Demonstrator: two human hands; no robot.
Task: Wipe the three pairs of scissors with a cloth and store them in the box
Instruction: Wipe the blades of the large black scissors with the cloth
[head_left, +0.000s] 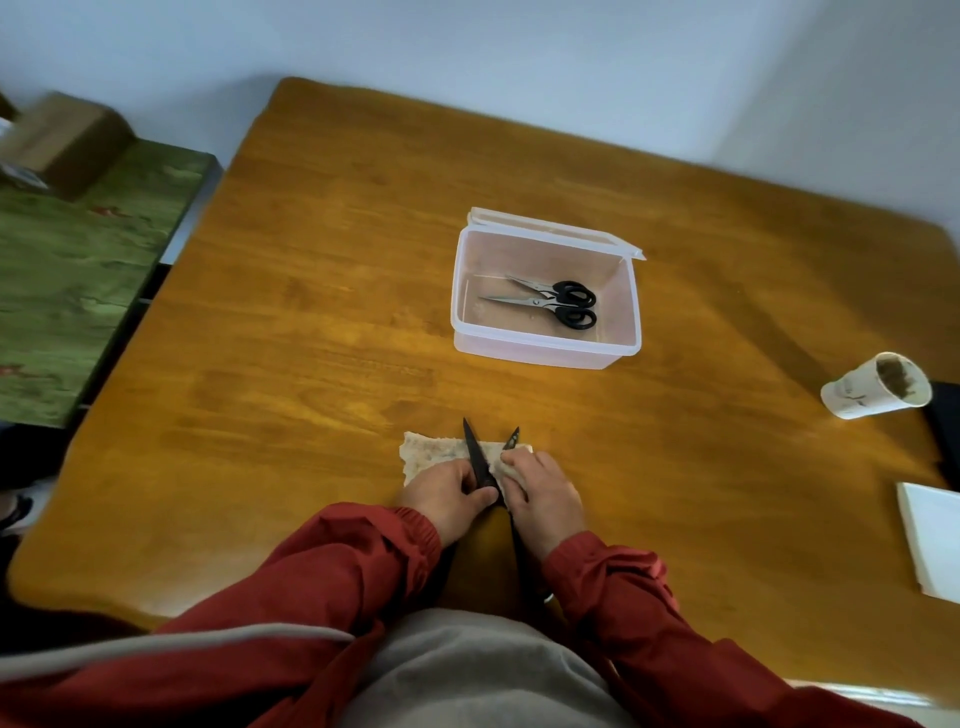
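Head view: we've got our left hand gripping the open black scissors, tips pointing away toward the box straight ahead, while our right hand, slightly nearer it, pinches the cloth round one blade.

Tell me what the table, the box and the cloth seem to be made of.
The table seems varnished wood: grain lines, soft sheen. The box looks like smooth translucent plastic: the table's colour shows through its walls. The cloth looks like pale matte fabric, perhaps paper towel; crumpled, too blurred to tell.
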